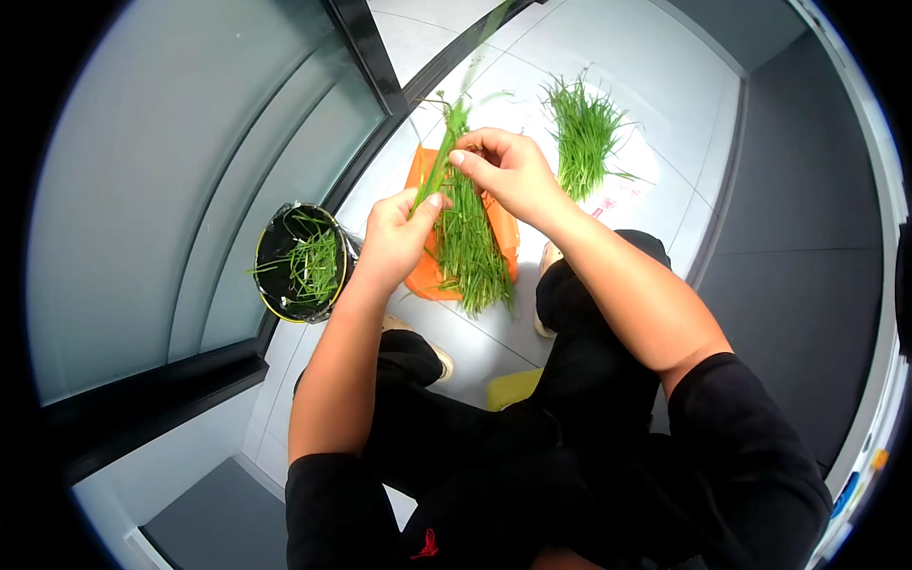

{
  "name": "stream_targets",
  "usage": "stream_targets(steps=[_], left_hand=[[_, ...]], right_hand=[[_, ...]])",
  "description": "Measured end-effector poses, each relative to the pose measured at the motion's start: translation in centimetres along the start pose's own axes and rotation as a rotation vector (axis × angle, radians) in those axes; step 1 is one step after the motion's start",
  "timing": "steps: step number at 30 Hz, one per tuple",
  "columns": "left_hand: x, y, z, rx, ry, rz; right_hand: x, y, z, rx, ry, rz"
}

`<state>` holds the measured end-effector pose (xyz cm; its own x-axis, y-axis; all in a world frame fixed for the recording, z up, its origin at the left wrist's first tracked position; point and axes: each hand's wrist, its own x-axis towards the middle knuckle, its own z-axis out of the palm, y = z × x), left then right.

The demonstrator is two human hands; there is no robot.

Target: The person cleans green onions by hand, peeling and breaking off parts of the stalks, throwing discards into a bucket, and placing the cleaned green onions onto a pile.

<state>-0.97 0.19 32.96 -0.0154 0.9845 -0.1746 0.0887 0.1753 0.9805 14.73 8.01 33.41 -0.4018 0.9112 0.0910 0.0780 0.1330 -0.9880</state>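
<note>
Black T-shirt (494, 508) nearest, left hand (391, 236) clamps chives (440, 171) under thumb, right hand (511, 173) alongside, thumb at their edge, grip unclear.

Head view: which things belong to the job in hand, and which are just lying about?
Job, judging by layout:
- left hand, right hand
- held green stalks
- pile on orange bag
- separate bunch
- bin with green scraps

Apparently incidental:
- glass-panelled door
- yellow-green object by the legs, use unclear
</note>
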Motion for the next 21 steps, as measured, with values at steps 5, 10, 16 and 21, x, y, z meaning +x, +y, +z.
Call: stream_targets(steps=[5,10,16,21], left_hand=[[-0.2,0.2,-0.2,0.157,0.005,0.051],[0.4,-0.3,-1.6,0.222,0.114,0.167],[-0.9,1.5,-3.6,0.138,-0.016,-0.097],[-0.6,1.2,-5.0,0.233,-0.084,-0.185]], right_hand=[[-0.1,0.1,-0.4,-0.122,-0.077,0.038],[-0.1,0.3,-1.2,-0.638,0.124,-0.443],[0.3,-0.7,-3.5,-0.474,0.276,-0.307],[1.9,0.7,-4.2,-0.358,0.343,-0.434]])
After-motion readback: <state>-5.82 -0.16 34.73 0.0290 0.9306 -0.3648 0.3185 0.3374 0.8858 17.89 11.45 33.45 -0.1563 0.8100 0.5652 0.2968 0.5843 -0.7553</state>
